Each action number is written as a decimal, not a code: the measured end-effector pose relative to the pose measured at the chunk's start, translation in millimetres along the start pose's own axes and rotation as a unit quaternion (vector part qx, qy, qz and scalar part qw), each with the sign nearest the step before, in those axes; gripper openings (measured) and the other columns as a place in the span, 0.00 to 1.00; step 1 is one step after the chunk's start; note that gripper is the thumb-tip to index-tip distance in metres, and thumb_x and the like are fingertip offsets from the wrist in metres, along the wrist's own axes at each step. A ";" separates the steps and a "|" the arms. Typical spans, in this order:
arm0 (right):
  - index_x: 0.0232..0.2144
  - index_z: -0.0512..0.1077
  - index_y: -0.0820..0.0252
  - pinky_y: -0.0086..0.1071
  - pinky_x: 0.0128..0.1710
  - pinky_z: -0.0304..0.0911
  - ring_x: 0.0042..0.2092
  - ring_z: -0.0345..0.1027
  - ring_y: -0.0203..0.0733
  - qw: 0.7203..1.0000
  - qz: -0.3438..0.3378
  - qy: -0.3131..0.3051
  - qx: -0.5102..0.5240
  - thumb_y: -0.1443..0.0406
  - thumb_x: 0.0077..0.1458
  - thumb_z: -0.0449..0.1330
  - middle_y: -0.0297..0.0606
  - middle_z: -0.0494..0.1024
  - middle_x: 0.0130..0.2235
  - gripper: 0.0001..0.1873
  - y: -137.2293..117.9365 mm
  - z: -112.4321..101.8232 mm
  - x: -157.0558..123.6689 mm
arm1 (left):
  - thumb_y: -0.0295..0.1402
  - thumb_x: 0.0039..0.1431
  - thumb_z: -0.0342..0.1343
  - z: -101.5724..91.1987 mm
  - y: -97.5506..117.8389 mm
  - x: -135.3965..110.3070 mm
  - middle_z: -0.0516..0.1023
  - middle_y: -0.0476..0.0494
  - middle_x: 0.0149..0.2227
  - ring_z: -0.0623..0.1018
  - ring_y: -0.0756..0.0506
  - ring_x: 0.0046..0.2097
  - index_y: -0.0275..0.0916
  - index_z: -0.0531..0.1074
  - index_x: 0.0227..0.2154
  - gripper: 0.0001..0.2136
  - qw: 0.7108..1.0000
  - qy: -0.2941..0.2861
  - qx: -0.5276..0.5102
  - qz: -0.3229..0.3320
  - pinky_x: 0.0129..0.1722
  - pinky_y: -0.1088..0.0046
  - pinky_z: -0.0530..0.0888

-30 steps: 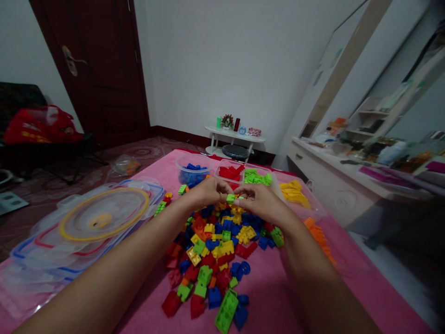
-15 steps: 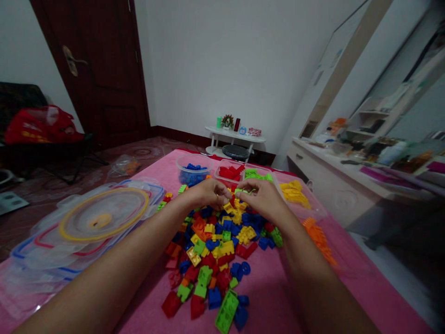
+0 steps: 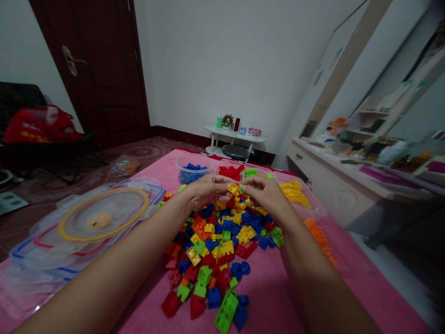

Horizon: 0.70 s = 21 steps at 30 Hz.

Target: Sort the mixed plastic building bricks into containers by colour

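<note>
My left hand (image 3: 203, 191) and my right hand (image 3: 266, 195) meet fingertip to fingertip above the far end of a heap of mixed plastic bricks (image 3: 222, 246). Both are closed in a pinch on a small yellow brick (image 3: 232, 188), the left from the left side, the right from the right. A sliver of green shows by the right fingertips; I cannot tell what it is. The heap of red, blue, yellow, green and orange pieces lies on a pink cloth (image 3: 271, 301), and both forearms reach over it.
Clear tubs stand behind the heap: blue bricks (image 3: 193, 169), red bricks (image 3: 231, 172), green bricks (image 3: 255, 174), yellow bricks (image 3: 294, 192). Orange bricks (image 3: 318, 236) lie at the right edge. Stacked clear lids (image 3: 100, 218) cover the left. A white dresser (image 3: 333, 181) stands to the right.
A second ago both hands held a green brick low over the heap. They have risen slightly, and a yellow brick now sits between the fingertips.
</note>
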State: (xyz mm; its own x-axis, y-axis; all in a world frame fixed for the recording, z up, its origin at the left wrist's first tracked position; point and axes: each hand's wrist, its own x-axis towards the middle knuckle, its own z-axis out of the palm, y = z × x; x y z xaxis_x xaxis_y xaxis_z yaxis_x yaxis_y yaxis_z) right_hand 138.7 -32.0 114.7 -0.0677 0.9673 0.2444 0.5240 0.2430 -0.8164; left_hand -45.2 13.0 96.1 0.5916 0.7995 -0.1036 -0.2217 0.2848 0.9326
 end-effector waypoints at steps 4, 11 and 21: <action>0.34 0.73 0.62 0.27 0.19 0.58 0.19 0.62 0.31 0.998 0.009 -0.036 0.043 0.60 0.48 0.59 0.32 0.72 0.25 0.13 -2.7 2.4 -1.8 | 0.25 0.44 0.67 1.2 -1.2 1.9 0.77 0.45 0.26 0.75 0.54 0.26 0.32 0.77 0.35 0.12 1.000 0.020 -0.003 0.008 0.29 0.80 0.75; 0.37 0.72 0.62 0.27 0.20 0.60 0.20 0.62 0.31 0.999 0.009 -0.032 0.038 0.59 0.49 0.60 0.33 0.71 0.26 0.15 -5.6 3.7 -2.9 | 0.23 0.43 0.66 4.3 -4.8 3.3 0.76 0.47 0.26 0.74 0.55 0.24 0.31 0.76 0.32 0.10 0.999 0.034 -0.009 0.012 0.27 0.81 0.75; 0.44 0.72 0.59 0.27 0.20 0.62 0.21 0.63 0.33 0.996 -0.035 -0.072 0.036 0.55 0.50 0.61 0.35 0.73 0.28 0.20 -1.8 10.9 -4.3 | 0.28 0.40 0.69 4.3 -8.6 5.3 0.75 0.47 0.25 0.75 0.54 0.25 0.31 0.73 0.30 0.14 0.997 0.064 0.018 0.047 0.27 0.79 0.74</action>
State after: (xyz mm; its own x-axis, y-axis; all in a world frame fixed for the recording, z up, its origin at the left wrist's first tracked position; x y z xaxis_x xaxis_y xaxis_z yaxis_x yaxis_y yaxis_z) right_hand 128.7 -35.8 109.4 -0.2261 0.9469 0.2286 0.4518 0.3099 -0.8366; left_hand -36.8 12.5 89.0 0.4661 0.8830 -0.0561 -0.2417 0.1881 0.9519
